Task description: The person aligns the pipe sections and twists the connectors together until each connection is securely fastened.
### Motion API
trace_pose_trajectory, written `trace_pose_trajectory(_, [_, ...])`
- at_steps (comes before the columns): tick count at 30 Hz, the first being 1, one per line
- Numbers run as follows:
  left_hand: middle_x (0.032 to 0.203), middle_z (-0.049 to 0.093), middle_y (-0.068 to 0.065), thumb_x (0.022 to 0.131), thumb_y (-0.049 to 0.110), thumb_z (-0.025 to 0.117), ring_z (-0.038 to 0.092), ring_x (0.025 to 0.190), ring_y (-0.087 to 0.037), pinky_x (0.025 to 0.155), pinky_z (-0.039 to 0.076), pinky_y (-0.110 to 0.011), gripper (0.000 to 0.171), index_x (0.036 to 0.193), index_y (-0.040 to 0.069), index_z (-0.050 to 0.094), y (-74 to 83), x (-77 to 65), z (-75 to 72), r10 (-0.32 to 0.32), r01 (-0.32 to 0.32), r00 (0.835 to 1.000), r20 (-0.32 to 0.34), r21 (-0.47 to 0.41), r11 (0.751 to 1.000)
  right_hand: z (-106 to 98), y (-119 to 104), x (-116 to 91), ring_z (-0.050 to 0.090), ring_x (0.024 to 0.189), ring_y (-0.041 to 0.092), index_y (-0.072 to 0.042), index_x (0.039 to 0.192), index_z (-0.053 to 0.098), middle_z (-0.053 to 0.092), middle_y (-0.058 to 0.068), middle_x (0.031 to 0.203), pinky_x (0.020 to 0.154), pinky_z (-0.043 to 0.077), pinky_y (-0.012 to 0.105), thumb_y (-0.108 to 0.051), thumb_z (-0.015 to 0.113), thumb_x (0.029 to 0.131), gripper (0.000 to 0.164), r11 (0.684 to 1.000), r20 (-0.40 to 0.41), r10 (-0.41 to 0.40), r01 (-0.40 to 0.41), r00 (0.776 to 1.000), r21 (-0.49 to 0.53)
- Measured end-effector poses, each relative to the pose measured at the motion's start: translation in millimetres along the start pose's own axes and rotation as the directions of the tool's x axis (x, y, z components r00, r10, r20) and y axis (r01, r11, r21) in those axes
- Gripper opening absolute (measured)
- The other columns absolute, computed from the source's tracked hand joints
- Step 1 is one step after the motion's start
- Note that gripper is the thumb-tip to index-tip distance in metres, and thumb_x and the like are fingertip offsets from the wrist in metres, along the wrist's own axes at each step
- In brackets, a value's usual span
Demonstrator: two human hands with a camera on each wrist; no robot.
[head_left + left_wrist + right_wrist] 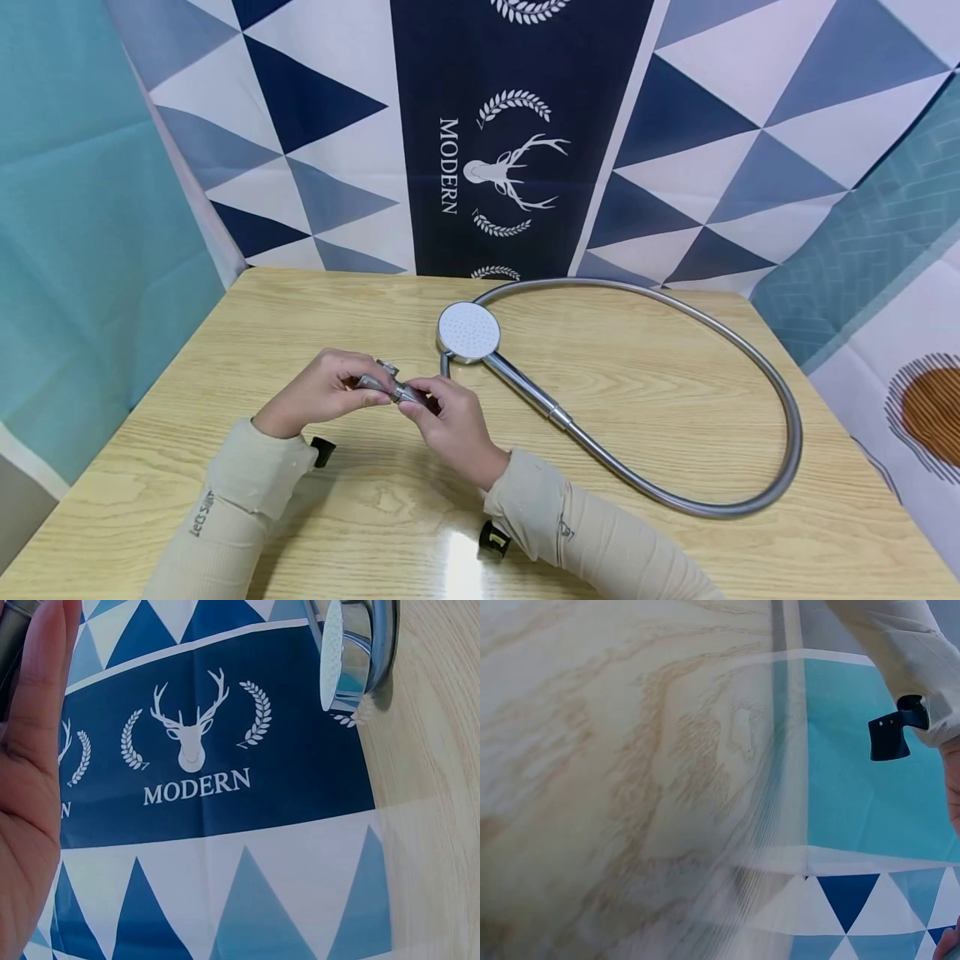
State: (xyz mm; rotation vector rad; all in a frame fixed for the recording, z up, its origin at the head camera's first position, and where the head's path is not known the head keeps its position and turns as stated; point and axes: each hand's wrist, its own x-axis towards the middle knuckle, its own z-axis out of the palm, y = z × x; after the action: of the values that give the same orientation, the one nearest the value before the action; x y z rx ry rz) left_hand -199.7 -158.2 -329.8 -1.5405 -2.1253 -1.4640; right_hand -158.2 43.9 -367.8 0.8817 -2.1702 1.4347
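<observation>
My left hand (330, 387) grips a small chrome fitting (372, 383) with a short stub on its upper side. Against the fitting's right end, my right hand (457, 429) pinches the tapered metal end of the shower hose (787, 433). The fingers partly hide the joint, so how far the two are joined cannot be told. Just behind the hands, a shower head (469, 332) lies with its white spray face up, its handle running to the hose. The left wrist view has the left palm (30, 787) at its edge and the shower head (332, 656) above right.
The hose loops widely over the right half of the wooden table (675, 400). A patterned cloth (330, 125) hangs at the table's back edge, with a teal cloth (75, 208) on the left. Black camera mounts (493, 540) sit at both wrists.
</observation>
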Motion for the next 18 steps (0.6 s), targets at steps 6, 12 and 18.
trace_pose_trajectory(6, [0.078, 0.066, -0.009, 0.089, 0.015, 0.067, 0.048, 0.057, -0.007, 0.049, 0.041, -0.021, 0.013, 0.087, 0.003, 0.069, -1.2, -0.5, 0.0, 0.003, -0.003, 1.0, 0.005, 0.014, 1.0, -1.7, -7.4, 0.9, 0.06, 0.066, 0.017, 0.007, 0.109, 0.064, 0.065, 0.014, 0.089, 0.059, 0.05, 0.021, -0.003, 0.078, 0.078, 0.036, 0.995, 0.027, 0.099, -0.1, 0.995, 0.015])
trace_pose_trajectory(12, [0.078, 0.066, -0.008, 0.088, 0.014, 0.068, 0.047, 0.057, -0.007, 0.048, 0.04, -0.021, 0.011, 0.086, 0.003, 0.069, -2.3, -1.1, 0.8, -0.007, 0.007, 1.0, -0.007, 0.01, 1.0, -0.4, -12.0, 3.2, 0.063, 0.066, 0.014, 0.003, 0.098, 0.065, 0.067, 0.012, 0.087, 0.057, 0.052, 0.022, 0.005, 0.077, 0.075, 0.026, 0.963, 0.0, 0.246, -0.245, 0.969, 0.115])
trace_pose_trajectory(18, [0.077, 0.066, -0.008, 0.087, 0.012, 0.069, 0.045, 0.055, -0.008, 0.047, 0.038, -0.022, 0.01, 0.086, 0.002, 0.068, -3.2, -2.8, 3.1, -0.016, 0.016, 1.0, -0.021, -0.024, 1.0, -1.5, -10.9, 1.0, 0.057, 0.064, 0.01, 0.007, 0.097, 0.069, 0.067, 0.014, 0.083, 0.055, 0.049, 0.021, 0.005, 0.077, 0.075, 0.023, 0.968, -0.02, 0.214, -0.209, 0.977, 0.137])
